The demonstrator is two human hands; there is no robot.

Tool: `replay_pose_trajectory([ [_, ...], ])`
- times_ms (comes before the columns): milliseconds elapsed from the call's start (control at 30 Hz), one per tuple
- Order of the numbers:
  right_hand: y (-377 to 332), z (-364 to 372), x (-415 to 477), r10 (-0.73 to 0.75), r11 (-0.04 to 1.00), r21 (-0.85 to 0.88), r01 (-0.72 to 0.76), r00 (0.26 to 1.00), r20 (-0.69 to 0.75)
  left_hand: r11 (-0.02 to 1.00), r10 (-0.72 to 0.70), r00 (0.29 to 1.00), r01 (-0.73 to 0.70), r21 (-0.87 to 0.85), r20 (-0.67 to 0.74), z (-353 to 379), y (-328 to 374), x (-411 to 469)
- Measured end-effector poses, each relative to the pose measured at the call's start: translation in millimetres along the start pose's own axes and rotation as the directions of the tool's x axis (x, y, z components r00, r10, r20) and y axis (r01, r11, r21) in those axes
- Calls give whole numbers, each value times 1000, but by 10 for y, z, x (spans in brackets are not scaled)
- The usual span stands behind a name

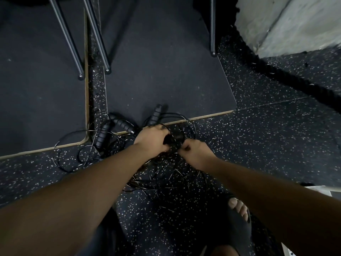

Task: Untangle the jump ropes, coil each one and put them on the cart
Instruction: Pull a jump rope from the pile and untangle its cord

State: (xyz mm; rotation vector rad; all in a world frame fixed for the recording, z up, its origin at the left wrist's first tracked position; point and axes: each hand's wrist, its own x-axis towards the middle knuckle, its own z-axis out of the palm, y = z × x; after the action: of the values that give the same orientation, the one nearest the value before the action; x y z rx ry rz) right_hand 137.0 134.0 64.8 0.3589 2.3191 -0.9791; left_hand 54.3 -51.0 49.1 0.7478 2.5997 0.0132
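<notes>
Head view: left hand [151, 138] is gripping a black handle [175, 138], fingers curled round it; right hand [193, 150] is clamping its near end, fingers bunched. The rope tangle [162, 175] is lying on the floor [258, 145] beneath both hands, spare handles [122, 124] resting at the mat [166, 80] edge

Both bare forearms reach forward and down and meet near the middle. The left hand [150, 138] lies knuckles up, fingers curled round a black handle [176, 137]. The right hand [195, 154], just beside it, pinches the handle's near end.
</notes>
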Motion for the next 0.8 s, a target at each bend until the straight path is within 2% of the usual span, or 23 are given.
replay_pose_trajectory([
  [133,-305,-206,-229,57,962,269,-48,998,-29,992,73,997,-74,104,14,-422,6,-219],
  [200,-480,-335,-382,47,938,344,-52,999,23,990,95,995,-98,105,34,-638,26,-349],
  [300,-709,-509,-663,0,945,324,-33,995,100,994,90,995,-92,54,39,-981,74,-589],
  [400,-959,-640,-1077,-21,913,401,-74,974,228,996,81,997,-81,-23,13,-1404,116,-1004],
  [533,-1058,-659,-1174,-15,830,524,-189,933,359,997,47,994,-40,-70,97,-1518,139,-1144],
  [633,-1226,-645,-1425,-45,808,537,-241,885,464,994,27,994,-15,-112,107,-1691,183,-1396],
  [800,-1464,-737,-1799,1,830,510,-226,915,404,979,9,996,9,-202,87,-1981,213,-1784],
])
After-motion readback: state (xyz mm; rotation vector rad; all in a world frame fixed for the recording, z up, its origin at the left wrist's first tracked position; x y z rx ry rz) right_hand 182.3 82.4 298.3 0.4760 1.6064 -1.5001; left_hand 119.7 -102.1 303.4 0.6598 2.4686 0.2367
